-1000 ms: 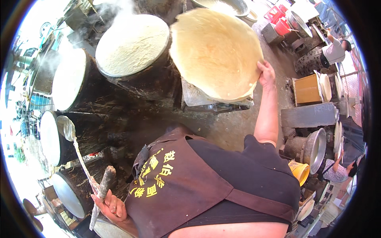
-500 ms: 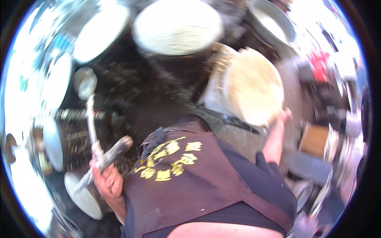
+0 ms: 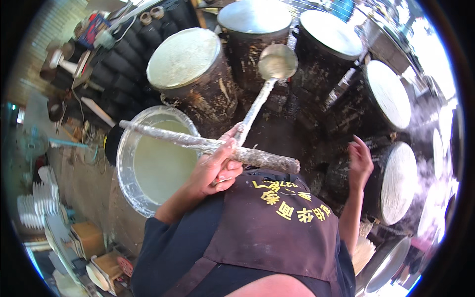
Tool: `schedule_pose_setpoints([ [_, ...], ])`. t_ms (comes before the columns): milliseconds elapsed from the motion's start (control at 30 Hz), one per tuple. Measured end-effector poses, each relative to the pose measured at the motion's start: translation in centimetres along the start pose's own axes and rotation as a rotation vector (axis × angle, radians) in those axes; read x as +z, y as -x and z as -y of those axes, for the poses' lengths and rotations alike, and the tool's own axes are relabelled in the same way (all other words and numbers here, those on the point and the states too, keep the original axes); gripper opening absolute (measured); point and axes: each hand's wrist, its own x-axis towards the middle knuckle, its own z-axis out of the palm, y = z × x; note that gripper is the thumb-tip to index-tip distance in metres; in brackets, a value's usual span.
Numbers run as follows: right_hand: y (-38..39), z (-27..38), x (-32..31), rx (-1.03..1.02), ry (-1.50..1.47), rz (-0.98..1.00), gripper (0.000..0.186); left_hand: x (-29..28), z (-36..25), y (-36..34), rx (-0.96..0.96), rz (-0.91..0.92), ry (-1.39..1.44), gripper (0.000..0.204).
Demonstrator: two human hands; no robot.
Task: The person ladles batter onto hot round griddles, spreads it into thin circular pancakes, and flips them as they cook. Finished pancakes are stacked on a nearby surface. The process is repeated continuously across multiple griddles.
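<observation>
**Left hand grips ladle and batter-coated stick over the basin**

Left hand [image 3: 213,171] is closed around two tools at once: the thin handle of a long ladle [image 3: 277,63] and a thick stick [image 3: 208,144] crusted with dried pale batter. The fingers curl tight over both, with the thumb on top, so the tools cross in the fist. The ladle points to the far side, and its round bowl hangs between the dark drums; it looks wet with pale batter. The stick lies almost level, one end over the metal basin [image 3: 129,143] at the left, the other end toward the right above the brown apron [image 3: 277,227]. Held so, both tools seem to stay ready near the basin, which holds pale liquid batter.

Right hand [image 3: 360,161] is open with the fingers loosely spread and holds nothing. It is raised just beside the near right steamer drum [image 3: 398,180], whose cloth top is pale and gives off steam; I cannot tell if the fingertips touch the rim.

Several more black drums stand in an arc on the far side, each with a stretched pale top, for example the far left drum [image 3: 184,58]. This arc keeps every top within reach of the arms from one standing place, I judge.
</observation>
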Motion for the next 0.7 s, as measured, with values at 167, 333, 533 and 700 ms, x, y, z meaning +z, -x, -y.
schedule_pose_setpoints([
  [167, -3.8, 11.7, 7.5, -0.571, -0.442, 0.662, 0.034, -5.1, -0.5, 4.7, 0.202, -0.259, 0.131, 0.052],
  [333, 1.4, 23.5, 15.8, -1.154, -0.457, 1.219, 0.063, -10.9, 0.0, 7.7, 0.376, -0.402, 0.210, 0.050],
  [533, 1.3, 20.2, 23.6, -0.844, -0.671, 0.969, 0.050, -15.8, 0.2, 9.9, 0.571, -0.305, 0.393, 0.044],
  [700, -4.4, 10.2, 21.2, 0.206, -0.621, 0.772, 0.051, -18.9, 0.5, 10.5, 0.656, -0.334, 0.572, 0.031],
])
